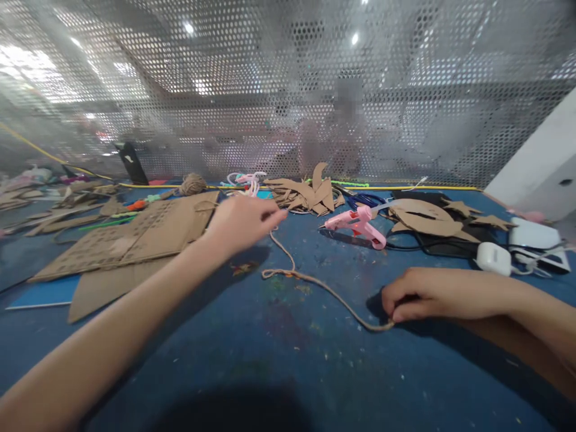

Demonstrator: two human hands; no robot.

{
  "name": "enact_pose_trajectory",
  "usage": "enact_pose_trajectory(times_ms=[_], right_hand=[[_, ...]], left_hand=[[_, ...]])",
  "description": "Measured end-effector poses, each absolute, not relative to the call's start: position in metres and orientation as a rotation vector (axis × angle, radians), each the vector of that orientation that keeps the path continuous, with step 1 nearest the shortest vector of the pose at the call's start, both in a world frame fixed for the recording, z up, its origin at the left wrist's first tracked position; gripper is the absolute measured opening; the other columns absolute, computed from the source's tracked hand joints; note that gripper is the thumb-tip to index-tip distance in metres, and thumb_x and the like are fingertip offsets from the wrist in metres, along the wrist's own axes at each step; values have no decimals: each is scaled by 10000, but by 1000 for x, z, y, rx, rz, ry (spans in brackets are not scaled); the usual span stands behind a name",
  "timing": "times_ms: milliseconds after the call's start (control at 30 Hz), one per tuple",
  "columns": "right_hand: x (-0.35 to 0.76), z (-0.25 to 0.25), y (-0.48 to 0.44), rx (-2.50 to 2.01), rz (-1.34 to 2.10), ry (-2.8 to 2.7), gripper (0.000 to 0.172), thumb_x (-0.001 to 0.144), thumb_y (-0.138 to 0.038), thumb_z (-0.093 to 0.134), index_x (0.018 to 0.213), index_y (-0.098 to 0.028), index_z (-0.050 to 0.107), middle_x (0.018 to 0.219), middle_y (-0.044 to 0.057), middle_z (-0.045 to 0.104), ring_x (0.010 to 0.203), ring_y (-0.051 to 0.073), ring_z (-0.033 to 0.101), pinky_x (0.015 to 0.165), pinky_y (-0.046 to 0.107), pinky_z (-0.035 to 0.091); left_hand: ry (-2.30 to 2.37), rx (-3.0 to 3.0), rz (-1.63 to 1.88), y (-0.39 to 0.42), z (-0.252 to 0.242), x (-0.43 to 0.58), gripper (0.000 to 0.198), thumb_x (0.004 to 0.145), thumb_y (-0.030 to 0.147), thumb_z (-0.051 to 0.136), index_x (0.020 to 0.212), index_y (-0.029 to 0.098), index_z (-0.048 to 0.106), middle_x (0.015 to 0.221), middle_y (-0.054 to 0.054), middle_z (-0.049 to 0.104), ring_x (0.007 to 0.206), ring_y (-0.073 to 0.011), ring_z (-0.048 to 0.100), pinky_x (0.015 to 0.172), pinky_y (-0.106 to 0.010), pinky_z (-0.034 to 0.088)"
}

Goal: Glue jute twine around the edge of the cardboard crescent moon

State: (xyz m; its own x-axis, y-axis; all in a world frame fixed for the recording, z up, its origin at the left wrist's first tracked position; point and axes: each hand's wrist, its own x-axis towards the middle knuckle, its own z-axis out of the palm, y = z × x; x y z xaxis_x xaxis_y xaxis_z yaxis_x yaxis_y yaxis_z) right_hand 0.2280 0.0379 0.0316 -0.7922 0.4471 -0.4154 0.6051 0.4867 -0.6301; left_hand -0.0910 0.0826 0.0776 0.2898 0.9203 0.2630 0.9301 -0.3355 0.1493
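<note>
A length of brown twine [333, 291] lies in a loose curve with a small bend across the blue table. My right hand [418, 294], resting low at the right, pinches one end of it between thumb and fingers. Over the middle of the table, my left hand [245, 221] is closed with its fingers drawn together; the twine runs up to its fingertips, and the grip itself is partly hidden. Behind the left wrist sits a ball of twine [192, 185], and a strand shows between ball and hand. Folded corrugated cardboard [157, 225] lies left of this hand.
A pink glue gun [355, 224] stands beyond the twine, its cable running right to a white adapter [494, 258]. Cut cardboard pieces [310, 195] are piled at the back, with a cardboard oval [425, 217] at right. A perforated metal screen [288, 102] borders the table's far edge.
</note>
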Motion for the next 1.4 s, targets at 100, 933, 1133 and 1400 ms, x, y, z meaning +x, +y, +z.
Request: enact_pose_trajectory(times_ms=[100, 933, 1133, 1400], right_hand=[[206, 41, 32, 664, -1207, 2548, 272, 895, -396, 561, 929, -182, 724, 830, 24, 684, 732, 134, 598, 655, 219, 403], [106, 56, 28, 204, -497, 2930, 161, 819, -302, 684, 943, -202, 711, 950, 42, 657, 879, 175, 560, 732, 266, 372], [147, 36, -13, 1224, -493, 3092, 283, 925, -423, 501, 859, -179, 629, 794, 39, 654, 721, 162, 570, 603, 263, 331], [159, -4, -65, 1343, -475, 2922, 194, 818, -373, 636, 857, -185, 612, 809, 47, 683, 719, 222, 634, 580, 295, 348]], left_hand=[[-1446, -2923, -183, 49, 71, -56, 336, 926, 404, 462, 823, 192, 702, 781, -28, 691, 721, -171, 612, 654, -253, 388], [-546, -3179, -244, -101, 20, 0, 99, 883, 239, 572, 873, 151, 617, 747, -28, 641, 637, -148, 572, 472, -263, 366], [-986, -2863, -262, -54, 60, -35, 255, 944, 189, 401, 817, 205, 622, 722, -10, 655, 615, -158, 570, 506, -256, 332], [-1643, -2885, 55, -5, 28, -33, 487, 745, 609, 620, 914, 152, 625, 950, -93, 649, 889, -278, 623, 691, -323, 462]])
